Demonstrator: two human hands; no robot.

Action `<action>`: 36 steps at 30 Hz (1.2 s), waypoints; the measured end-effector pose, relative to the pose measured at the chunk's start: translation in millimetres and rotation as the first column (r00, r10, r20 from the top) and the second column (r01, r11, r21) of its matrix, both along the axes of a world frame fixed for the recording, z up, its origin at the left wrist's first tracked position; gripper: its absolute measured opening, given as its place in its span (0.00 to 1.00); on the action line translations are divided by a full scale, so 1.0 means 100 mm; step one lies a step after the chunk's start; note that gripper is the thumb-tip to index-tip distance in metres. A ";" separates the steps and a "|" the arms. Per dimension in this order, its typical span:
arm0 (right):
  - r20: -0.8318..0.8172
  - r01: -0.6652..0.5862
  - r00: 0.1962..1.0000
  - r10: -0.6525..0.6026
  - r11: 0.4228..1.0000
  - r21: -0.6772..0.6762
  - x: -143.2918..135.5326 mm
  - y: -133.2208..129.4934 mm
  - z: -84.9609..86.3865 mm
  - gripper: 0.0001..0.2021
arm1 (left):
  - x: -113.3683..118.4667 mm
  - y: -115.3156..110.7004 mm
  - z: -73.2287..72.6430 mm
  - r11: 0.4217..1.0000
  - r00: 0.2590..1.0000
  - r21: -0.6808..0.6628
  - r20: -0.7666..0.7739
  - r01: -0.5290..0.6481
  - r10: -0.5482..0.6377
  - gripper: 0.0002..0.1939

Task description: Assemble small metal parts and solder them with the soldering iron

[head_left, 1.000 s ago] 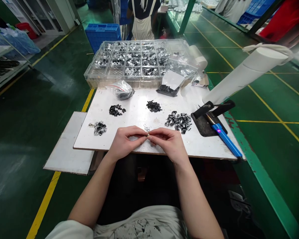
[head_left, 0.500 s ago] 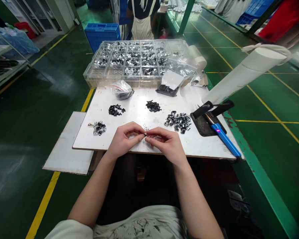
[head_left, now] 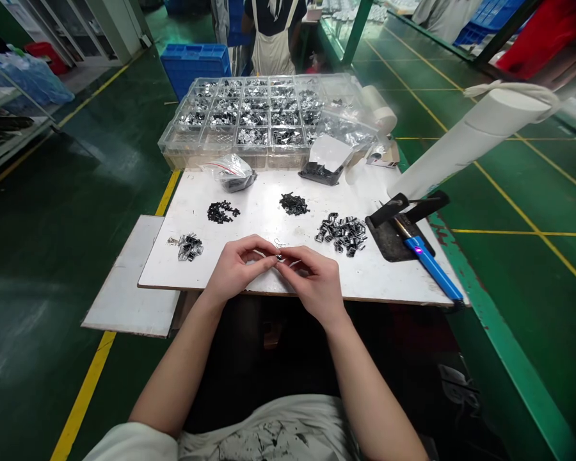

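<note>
My left hand (head_left: 242,266) and my right hand (head_left: 312,275) meet at the fingertips over the front edge of the white board (head_left: 249,224). Between them they pinch a small dark and shiny metal part (head_left: 279,257), mostly covered by the fingers. Just beyond the fingertips lie a few thin wire-like pieces (head_left: 279,244). To the right sits a pile of black and silver clips (head_left: 342,234). Small black pieces form two heaps, a left one (head_left: 222,212) and a middle one (head_left: 294,203). A little pile of silver and black parts (head_left: 189,246) is at the far left.
A clear compartment box (head_left: 269,157) full of metal parts spans the back, with plastic bags (head_left: 233,173) before it. On the right are a blue-handled soldering iron (head_left: 432,267) on a black stand and a white tube (head_left: 475,144). A person in an apron (head_left: 274,45) is beyond.
My right hand has shifted slightly left, and its thumb has come closer to the left fingertips. The small part stays pinched between both hands. The whole view has drifted a little.
</note>
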State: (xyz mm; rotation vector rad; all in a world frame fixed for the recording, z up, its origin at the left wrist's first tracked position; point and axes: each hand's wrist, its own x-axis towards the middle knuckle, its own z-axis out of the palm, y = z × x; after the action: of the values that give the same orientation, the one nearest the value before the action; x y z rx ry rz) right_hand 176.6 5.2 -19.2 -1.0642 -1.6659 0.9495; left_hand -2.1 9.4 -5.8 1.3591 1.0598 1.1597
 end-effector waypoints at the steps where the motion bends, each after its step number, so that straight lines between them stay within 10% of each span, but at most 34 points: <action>1: 0.003 0.000 1.000 0.000 1.000 0.007 0.00 0.00 0.00 0.08 | 0.00 0.00 0.00 1.000 1.000 0.007 0.000 -0.004 0.004 0.04; 14: -0.130 -0.026 0.992 0.007 0.990 -0.142 0.03 0.00 0.03 0.10 | 0.02 -0.02 0.03 0.999 0.999 -0.002 0.002 0.044 -0.044 0.07; 23: -0.380 -0.183 0.925 0.015 0.894 -0.409 0.10 0.08 0.11 0.25 | 0.06 -0.11 0.04 0.963 0.993 0.268 -0.097 -0.034 0.062 0.13; 36: -0.430 -0.292 0.898 0.092 0.857 -0.425 0.14 0.13 0.14 0.22 | 0.08 -0.11 0.04 0.939 0.988 0.343 -0.152 0.020 0.034 0.09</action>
State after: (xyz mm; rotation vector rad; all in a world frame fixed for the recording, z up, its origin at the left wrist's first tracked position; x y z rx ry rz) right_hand 190.6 18.0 -4.8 -0.9352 -1.2365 1.6631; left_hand 5.5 -1.9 -2.2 1.7452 1.0017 1.3040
